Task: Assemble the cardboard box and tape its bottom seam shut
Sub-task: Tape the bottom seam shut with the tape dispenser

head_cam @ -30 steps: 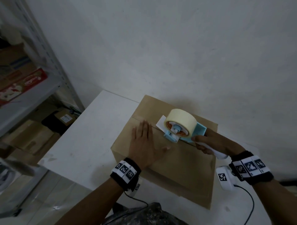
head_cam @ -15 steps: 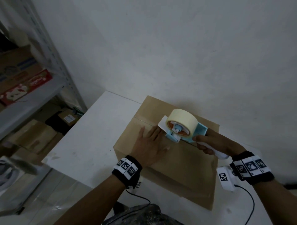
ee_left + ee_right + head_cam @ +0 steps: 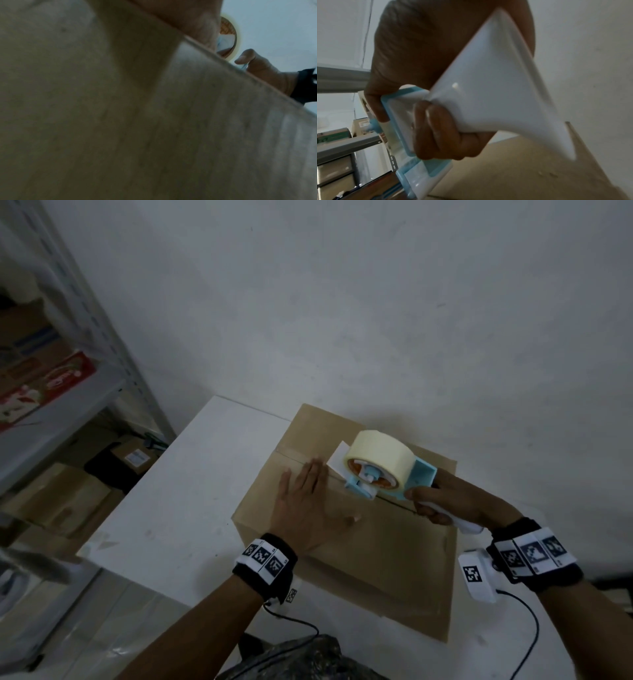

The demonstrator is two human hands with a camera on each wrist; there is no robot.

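Seam (image 3: 394, 503) of cardboard box (image 3: 376, 542) on desk (image 3: 178, 508) runs far-left to near-right between my hands: flat left hand (image 3: 308, 508) presses flap, right hand (image 3: 452, 501) grips tape dispenser (image 3: 380, 470) astride it, nearer untaped stretch.

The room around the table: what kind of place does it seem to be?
Probably a small storeroom or packing area: a metal shelf rack holds cartons, and a cardboard box is being taped with a tape dispenser on a white table.
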